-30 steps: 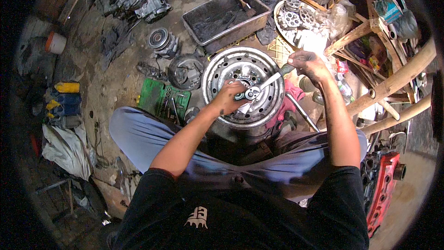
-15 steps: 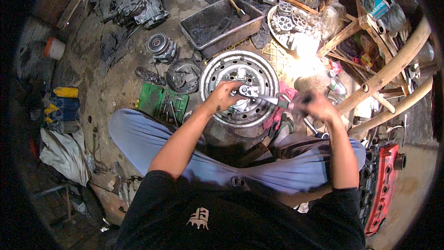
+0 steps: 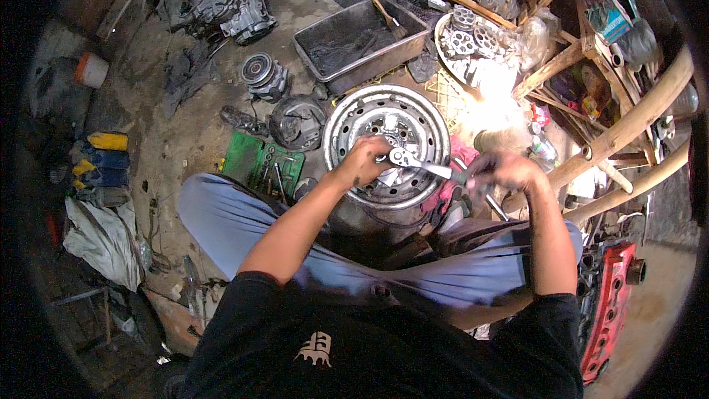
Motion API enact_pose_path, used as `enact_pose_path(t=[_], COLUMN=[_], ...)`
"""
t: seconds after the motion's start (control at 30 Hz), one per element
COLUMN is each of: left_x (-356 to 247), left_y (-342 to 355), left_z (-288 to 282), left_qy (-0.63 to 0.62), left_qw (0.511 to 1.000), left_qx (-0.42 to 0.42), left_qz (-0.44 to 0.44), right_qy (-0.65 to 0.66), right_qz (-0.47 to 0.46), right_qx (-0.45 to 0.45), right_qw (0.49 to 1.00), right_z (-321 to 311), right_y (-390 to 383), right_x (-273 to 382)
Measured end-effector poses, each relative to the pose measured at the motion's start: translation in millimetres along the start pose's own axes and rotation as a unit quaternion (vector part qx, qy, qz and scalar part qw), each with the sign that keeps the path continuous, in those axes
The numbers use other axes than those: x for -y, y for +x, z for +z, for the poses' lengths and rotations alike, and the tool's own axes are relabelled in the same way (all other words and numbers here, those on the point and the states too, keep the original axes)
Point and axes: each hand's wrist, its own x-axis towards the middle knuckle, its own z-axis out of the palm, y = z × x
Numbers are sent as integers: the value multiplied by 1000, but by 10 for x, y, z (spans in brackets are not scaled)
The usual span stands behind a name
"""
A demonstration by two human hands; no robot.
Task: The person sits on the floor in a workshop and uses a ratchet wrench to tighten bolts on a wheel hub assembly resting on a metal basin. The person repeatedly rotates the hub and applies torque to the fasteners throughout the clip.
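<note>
A steel wheel rim [image 3: 331, 131] lies flat in front of my crossed legs. Over its middle, a silver ratchet wrench [image 3: 430, 168] points its round head left and its handle right. My right hand [image 3: 511, 172] is closed round the handle end, its fingers smeared by motion. The fingers of my left hand [image 3: 363, 163] curl in beside the ratchet head, closed on a part they mostly hide. What sits under the ratchet head cannot be made out.
An open green socket case [image 3: 244, 154] lies left of the rim. Behind stands a metal tray [image 3: 354, 74] with a brush [image 3: 389, 18]. A pulley unit [image 3: 258, 74] sits to the left. Wooden poles [image 3: 628, 122] and a red engine cover [image 3: 611, 310] are on the right.
The whole view has shifted slightly, moving the scene a little right and down. Both hands and the ratchet wrench keep nearly the same places over the rim.
</note>
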Motion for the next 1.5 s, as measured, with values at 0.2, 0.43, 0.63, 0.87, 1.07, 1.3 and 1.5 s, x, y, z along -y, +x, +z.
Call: enact_pose_path(t=[0.2,0.43,0.63,0.87,1.07,1.3,1.5], left_x=[54,93,132,158,99,98,104], left_y=[33,-46,-53,-45,-81,-58,-27], left_z=[50,85,139,164,127,168,159], left_qy=[-32,34,16,2,37,49,59], left_qw=[999,998,998,997,998,997,996], left_qx=[13,-43,-48,-62,-50,-51,-55], left_qz=[5,35,22,42,18,32,43], right_qy=[173,108,-16,250,228,137,173], right_qz=[-58,-54,24,70,63,-24,-107], right_qx=[-265,-258,-29,91,86,-174,-298], right_qw=[947,959,999,961,968,975,933], right_z=[-372,-271,124,1257,614,-247,-360], right_y=[557,472,-46,40,-143,250,756], right_x=[40,191,-35,143,240,-12,-1])
